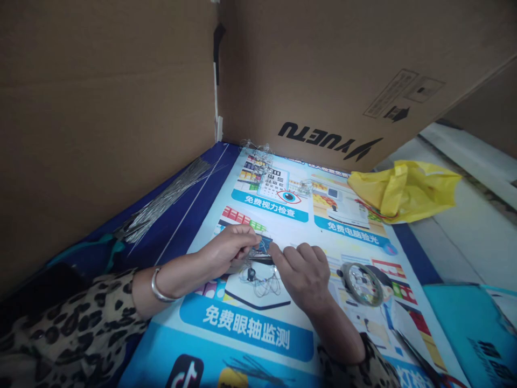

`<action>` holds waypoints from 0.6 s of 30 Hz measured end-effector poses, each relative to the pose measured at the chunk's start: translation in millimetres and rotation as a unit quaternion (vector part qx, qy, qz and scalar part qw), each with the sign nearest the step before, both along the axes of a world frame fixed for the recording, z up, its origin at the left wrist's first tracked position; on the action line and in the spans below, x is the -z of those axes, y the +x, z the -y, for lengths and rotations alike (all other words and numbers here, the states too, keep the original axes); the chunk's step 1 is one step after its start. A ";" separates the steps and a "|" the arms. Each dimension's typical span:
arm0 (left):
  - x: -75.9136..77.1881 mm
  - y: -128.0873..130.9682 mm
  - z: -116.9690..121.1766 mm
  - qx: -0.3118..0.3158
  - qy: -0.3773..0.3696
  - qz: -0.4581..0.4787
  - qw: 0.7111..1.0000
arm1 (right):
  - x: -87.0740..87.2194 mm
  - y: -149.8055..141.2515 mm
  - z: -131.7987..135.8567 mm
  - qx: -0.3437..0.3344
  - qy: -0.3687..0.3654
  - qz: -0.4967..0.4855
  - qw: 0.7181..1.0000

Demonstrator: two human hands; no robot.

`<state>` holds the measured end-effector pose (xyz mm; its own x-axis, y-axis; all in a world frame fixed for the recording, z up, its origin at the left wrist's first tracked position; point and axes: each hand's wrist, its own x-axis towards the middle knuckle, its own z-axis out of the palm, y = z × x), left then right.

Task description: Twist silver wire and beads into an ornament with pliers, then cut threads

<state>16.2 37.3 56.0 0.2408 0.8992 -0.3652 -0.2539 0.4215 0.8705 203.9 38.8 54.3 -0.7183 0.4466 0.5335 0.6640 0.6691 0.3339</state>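
Note:
My left hand (236, 245), a silver bangle on its wrist, is closed in a pinch on a thin wire (264, 246). My right hand (305, 272) is closed too, with thumb and forefinger at the other end of this wire. Only a short stretch of it shows between my fingertips. Just below both hands, loose loops of fine wire (264, 285) lie on the printed sheet (220, 353), with a small dark piece (251, 274) among them. Whether the loops join the wire in my fingers I cannot tell.
Cardboard walls (323, 64) stand behind and to the left. A bundle of straight wires (165, 202) lies at left. More wire shapes (258, 161) sit at the back. At right are a tape roll (377, 293), a yellow bag (407, 191) and a dark-handled tool (418, 353).

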 end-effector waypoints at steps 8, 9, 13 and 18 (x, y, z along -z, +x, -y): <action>-10.4 -4.8 -1.7 0.014 0.209 -0.242 0.948 | 4.4 -2.2 2.2 0.043 -0.099 0.037 0.993; -11.8 -6.0 -1.9 0.028 0.255 -0.290 0.922 | 3.7 -3.0 3.0 0.045 -0.121 0.037 0.991; -15.4 -10.2 -1.1 0.105 0.420 -0.406 0.805 | -1.4 -5.1 5.9 0.063 -0.227 0.037 0.971; -17.4 -11.7 2.8 0.192 0.487 -0.436 0.732 | -6.2 -4.6 6.1 0.078 -0.323 0.056 0.941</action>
<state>4.5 34.6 73.4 0.6019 0.7623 0.2379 0.5513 -0.6122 0.5669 199.3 32.7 60.5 -0.6528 0.7565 0.0389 0.7556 0.6540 -0.0366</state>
